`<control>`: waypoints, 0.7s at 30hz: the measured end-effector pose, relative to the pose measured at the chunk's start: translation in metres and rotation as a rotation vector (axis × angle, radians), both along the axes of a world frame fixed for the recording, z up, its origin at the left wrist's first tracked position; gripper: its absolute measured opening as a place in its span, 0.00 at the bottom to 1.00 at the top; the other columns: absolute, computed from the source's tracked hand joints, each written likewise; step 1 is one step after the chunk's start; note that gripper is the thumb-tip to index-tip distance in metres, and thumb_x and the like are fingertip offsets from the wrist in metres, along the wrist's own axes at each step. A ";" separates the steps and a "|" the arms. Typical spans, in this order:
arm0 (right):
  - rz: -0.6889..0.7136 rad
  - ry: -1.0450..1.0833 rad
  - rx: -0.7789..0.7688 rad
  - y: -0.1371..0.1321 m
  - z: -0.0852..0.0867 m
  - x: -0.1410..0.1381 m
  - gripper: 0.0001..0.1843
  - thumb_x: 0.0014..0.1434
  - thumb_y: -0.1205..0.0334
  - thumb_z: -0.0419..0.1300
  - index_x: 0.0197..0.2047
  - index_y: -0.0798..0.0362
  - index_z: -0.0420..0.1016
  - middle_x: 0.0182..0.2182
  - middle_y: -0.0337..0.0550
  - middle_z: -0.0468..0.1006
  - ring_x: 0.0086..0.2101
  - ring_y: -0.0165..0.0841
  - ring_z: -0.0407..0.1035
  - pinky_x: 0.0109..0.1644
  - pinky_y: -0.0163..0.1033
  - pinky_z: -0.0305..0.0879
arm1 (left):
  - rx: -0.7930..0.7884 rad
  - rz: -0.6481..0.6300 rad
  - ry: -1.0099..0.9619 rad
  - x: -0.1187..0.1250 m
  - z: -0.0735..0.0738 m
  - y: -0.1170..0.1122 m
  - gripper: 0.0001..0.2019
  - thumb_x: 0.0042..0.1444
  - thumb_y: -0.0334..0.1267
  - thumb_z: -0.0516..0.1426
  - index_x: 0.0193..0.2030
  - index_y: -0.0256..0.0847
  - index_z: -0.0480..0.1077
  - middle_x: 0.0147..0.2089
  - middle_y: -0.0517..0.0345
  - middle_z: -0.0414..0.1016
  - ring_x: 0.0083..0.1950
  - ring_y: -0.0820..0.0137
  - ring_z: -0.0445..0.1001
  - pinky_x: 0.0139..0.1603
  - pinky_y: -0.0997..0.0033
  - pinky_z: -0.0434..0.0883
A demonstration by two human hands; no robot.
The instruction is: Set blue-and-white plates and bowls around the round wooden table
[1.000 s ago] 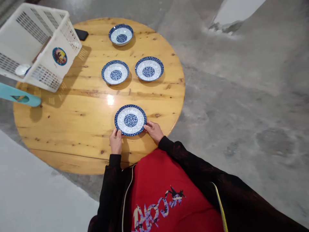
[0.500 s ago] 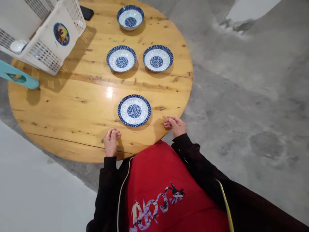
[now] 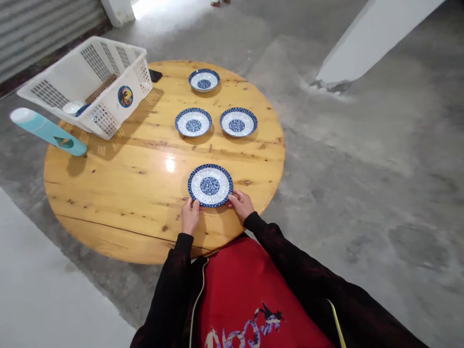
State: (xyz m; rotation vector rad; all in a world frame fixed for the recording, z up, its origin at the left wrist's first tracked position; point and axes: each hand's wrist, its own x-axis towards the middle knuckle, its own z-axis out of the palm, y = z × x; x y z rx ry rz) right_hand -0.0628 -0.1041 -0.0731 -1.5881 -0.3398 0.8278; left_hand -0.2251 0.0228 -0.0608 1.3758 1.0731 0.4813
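Note:
A blue-and-white patterned plate (image 3: 210, 185) is nearest to me on the round wooden table (image 3: 119, 203). My left hand (image 3: 190, 215) grips its lower left rim, thumb on top and fingers beneath. On the lower right rim, my right hand (image 3: 241, 203) pinches the same plate. Whether the plate's base touches the wood I cannot tell. Beyond it sit two matching dishes side by side, a left dish (image 3: 193, 123) and a right dish (image 3: 238, 123). A deeper bowl (image 3: 204, 80) with the same pattern stands near the far edge.
At the table's left stands a white plastic basket (image 3: 105, 116) with dishes and chopsticks inside. A light-blue cylinder (image 3: 47, 131) with a cut-out stands in front of it. A black phone (image 3: 155, 76) lies behind the basket. A white pillar (image 3: 362, 48) rises from the concrete floor.
Both my hands have moved in to the near plate and taken hold of its rim; before, they were apart from it. The camera has tilted up, showing more of the basket and floor.

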 end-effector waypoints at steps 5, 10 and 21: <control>0.008 0.037 0.018 0.001 0.000 0.003 0.22 0.45 0.46 0.65 0.38 0.52 0.74 0.25 0.39 0.79 0.26 0.35 0.75 0.28 0.37 0.73 | 0.014 0.017 -0.006 0.000 0.003 -0.001 0.12 0.57 0.47 0.57 0.36 0.40 0.70 0.33 0.57 0.74 0.31 0.66 0.76 0.34 0.67 0.76; 0.001 0.106 0.024 0.003 -0.002 0.005 0.24 0.43 0.46 0.68 0.39 0.52 0.74 0.28 0.40 0.80 0.26 0.35 0.74 0.28 0.38 0.73 | 0.005 0.036 0.000 0.001 0.011 -0.003 0.11 0.57 0.47 0.56 0.35 0.40 0.69 0.33 0.58 0.73 0.32 0.68 0.75 0.35 0.69 0.75; 0.045 0.160 0.035 0.004 0.004 0.009 0.21 0.45 0.48 0.69 0.38 0.52 0.75 0.28 0.38 0.79 0.26 0.32 0.73 0.28 0.35 0.70 | -0.019 0.094 -0.002 0.005 0.018 -0.005 0.12 0.56 0.48 0.57 0.32 0.40 0.68 0.31 0.60 0.69 0.32 0.70 0.71 0.38 0.69 0.76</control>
